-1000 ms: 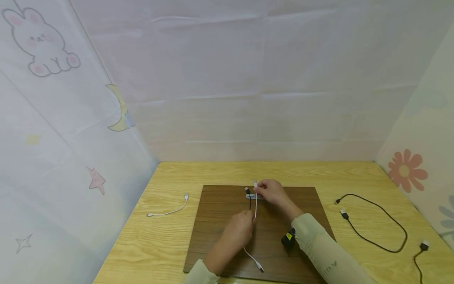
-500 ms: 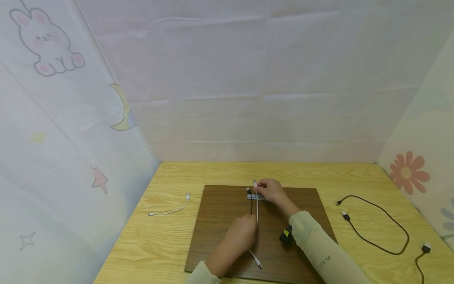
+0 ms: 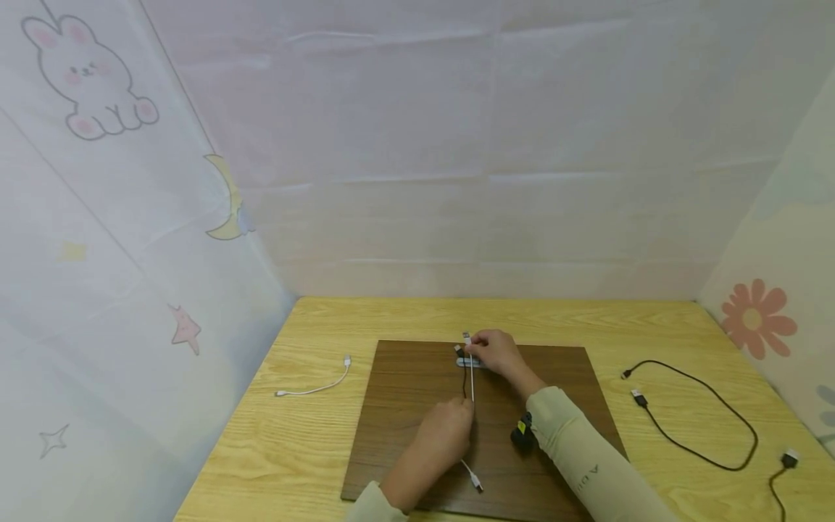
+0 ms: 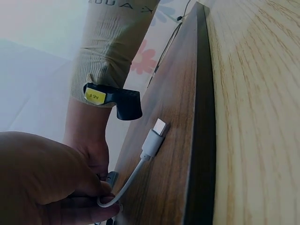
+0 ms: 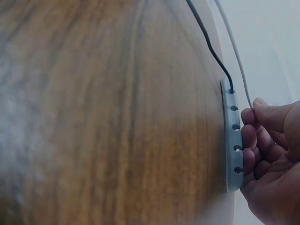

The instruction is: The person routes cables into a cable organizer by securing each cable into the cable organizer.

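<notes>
In the head view, a white USB cable (image 3: 472,380) runs taut between my two hands. My right hand (image 3: 497,351) pinches it between thumb and finger near its far plug, just above a grey slotted cable holder (image 5: 233,140). A black cable (image 5: 213,51) sits in the holder's end slot; the other slots show as bare notches. Nearer the board's front, my left hand (image 3: 446,431) holds the white cable between thumb and fingers. From under it the cable's other end juts out, with a white USB plug (image 4: 152,143) over the board.
The dark wooden board (image 3: 398,406) lies on a light wood table (image 3: 241,449). Left of it is a short white cable (image 3: 316,390). To the right lie a looped black cable (image 3: 717,406) and another black cable (image 3: 779,478). A patterned cloth wall (image 3: 489,217) stands behind.
My left hand has shifted slightly right and toward the front, and the white cable between my hands has straightened. My right hand stays near the holder. The head view has shifted slightly.
</notes>
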Motion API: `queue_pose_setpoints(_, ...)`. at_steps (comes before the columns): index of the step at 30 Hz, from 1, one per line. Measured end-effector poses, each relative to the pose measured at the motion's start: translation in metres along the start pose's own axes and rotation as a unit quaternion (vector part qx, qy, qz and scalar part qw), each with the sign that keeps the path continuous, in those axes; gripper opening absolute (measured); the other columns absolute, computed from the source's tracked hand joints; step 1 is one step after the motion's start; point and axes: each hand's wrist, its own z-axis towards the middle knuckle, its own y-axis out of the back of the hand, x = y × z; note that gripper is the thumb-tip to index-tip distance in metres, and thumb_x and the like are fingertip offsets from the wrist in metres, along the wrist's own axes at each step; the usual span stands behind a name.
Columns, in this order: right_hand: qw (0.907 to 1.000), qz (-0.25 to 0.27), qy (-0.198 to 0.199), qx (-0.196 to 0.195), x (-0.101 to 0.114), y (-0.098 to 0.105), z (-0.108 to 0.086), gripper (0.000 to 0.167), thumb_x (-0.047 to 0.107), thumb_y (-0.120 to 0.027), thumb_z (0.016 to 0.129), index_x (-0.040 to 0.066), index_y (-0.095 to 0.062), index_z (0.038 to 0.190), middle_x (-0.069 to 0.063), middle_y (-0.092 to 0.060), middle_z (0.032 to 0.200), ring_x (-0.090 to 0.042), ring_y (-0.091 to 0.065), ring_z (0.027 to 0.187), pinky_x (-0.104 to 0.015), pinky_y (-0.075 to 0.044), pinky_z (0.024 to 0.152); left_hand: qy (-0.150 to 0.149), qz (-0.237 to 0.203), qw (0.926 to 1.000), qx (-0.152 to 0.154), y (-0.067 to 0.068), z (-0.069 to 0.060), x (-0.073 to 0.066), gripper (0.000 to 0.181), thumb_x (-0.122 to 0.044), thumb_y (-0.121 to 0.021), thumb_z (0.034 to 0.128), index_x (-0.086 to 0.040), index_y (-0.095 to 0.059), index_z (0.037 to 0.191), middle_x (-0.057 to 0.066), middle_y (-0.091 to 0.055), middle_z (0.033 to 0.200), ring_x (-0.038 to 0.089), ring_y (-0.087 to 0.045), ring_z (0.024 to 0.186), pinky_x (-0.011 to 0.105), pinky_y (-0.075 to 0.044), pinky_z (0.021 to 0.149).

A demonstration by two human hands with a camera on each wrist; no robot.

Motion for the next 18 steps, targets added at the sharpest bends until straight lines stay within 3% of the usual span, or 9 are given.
queue_pose_setpoints(9, 1.0, -0.005, 0.001, 0.006, -0.0068, -0.0064, 0.0, 0.014, 0.023, -0.074, 0.094, 0.01, -0.076, 0.099, -0.003, -0.072, 0.093, -0.018, -0.058, 0.08, -0.035, -0.048, 0.072, 0.005, 0.021, 0.9997, 0.007, 0.0006, -0.002, -0.0053, 0.018, -0.006, -0.082, 0.0742, -0.01, -0.07, 0.086, 0.001, -0.067, 0.079, 0.017, -0.066, 0.066, 0.028, -0.051, 0.055)
queue_pose_setpoints(18, 0.9998, -0.018, 0.011, -0.001, -0.0081, -0.0086, 0.0029, 0.013, 0.024, -0.074, 0.094, 0.012, -0.076, 0.097, -0.002, -0.073, 0.092, -0.017, -0.059, 0.079, -0.037, -0.049, 0.073, 0.016, 0.07, 0.9973, -0.017, -0.0045, -0.0042, -0.0082, 0.011, -0.011, -0.08, 0.0784, -0.013, -0.07, 0.081, 0.0, -0.066, 0.076, 0.019, -0.066, 0.064, 0.03, -0.051, 0.051)
